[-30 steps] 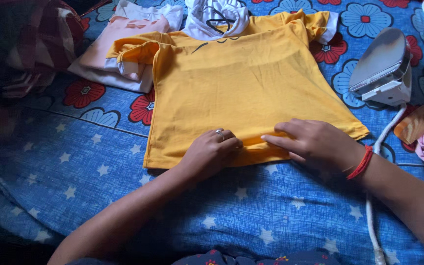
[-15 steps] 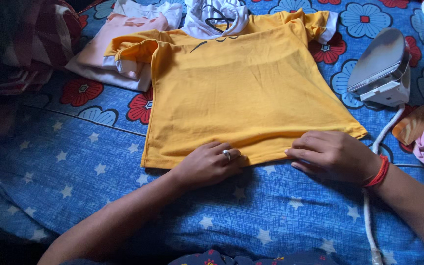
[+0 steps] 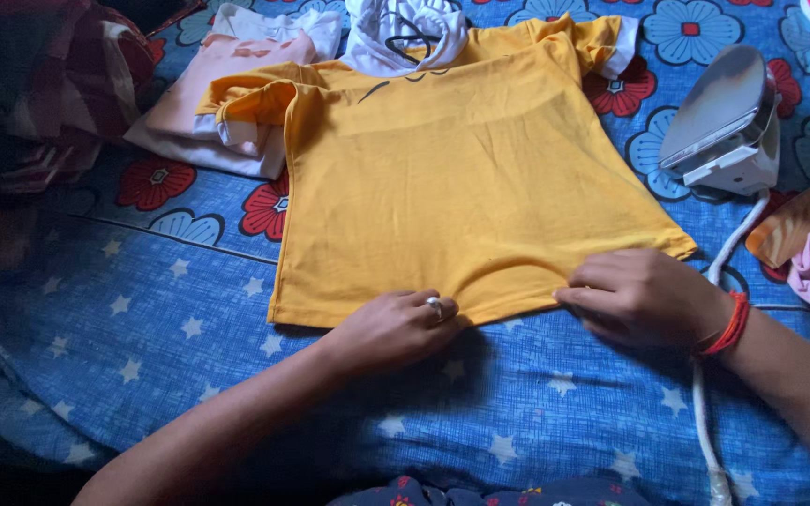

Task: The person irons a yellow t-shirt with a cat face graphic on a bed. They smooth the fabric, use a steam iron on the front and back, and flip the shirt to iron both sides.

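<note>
My left hand (image 3: 396,328) and right hand (image 3: 644,295) both pinch the bottom hem of the yellow T-shirt (image 3: 461,178), fingers closed on the cloth. The shirt lies spread flat on the blue starred sheet (image 3: 189,365), reaching away from my hands, with the collar at the far end. As I judge it, the body is smoothed out and nothing is folded yet. The iron (image 3: 724,122) stands on its heel beyond my right hand, untouched, near the folded pink garment (image 3: 208,94).

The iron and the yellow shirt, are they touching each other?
Apart. The head view shows the iron standing on the blue flowered sheet, with a strip of sheet showing between it and the yellow shirt.
</note>
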